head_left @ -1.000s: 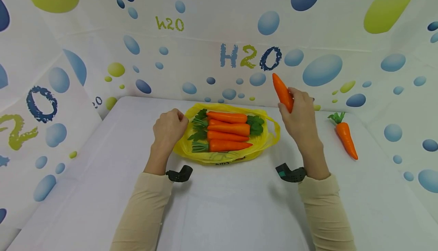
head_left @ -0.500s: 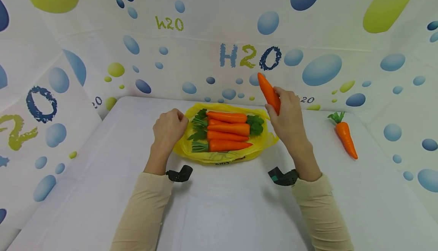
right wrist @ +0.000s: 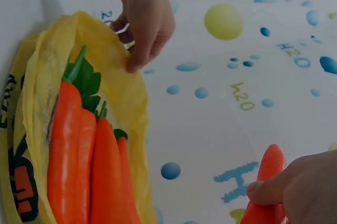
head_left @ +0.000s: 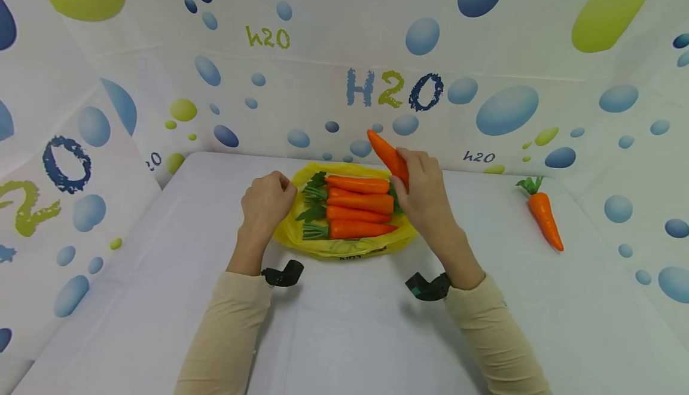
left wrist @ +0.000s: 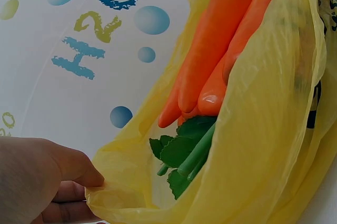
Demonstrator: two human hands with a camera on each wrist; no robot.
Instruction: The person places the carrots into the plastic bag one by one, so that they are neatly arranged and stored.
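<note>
My left hand (head_left: 267,200) pinches the left edge of a yellow plastic bag (left wrist: 263,155) between thumb and fingers. Several carrots (head_left: 359,199) with green tops lie side by side in the open bag. Over the bag's right end, my right hand (head_left: 426,188) grips another carrot (head_left: 389,157), its tip pointing up and left. The top end of that held carrot is hidden by the hand. In the right wrist view, the thumb (right wrist: 266,193) presses along the carrot's side.
One more carrot (head_left: 546,220) with leaves lies on the white table (head_left: 355,323) at the far right. A white backdrop (head_left: 323,84) with blue and green drops stands behind the table and along both sides.
My right hand has moved left and slightly down with its carrot, from right of the bag to over its right end. The left hand stays still on the bag's edge.
</note>
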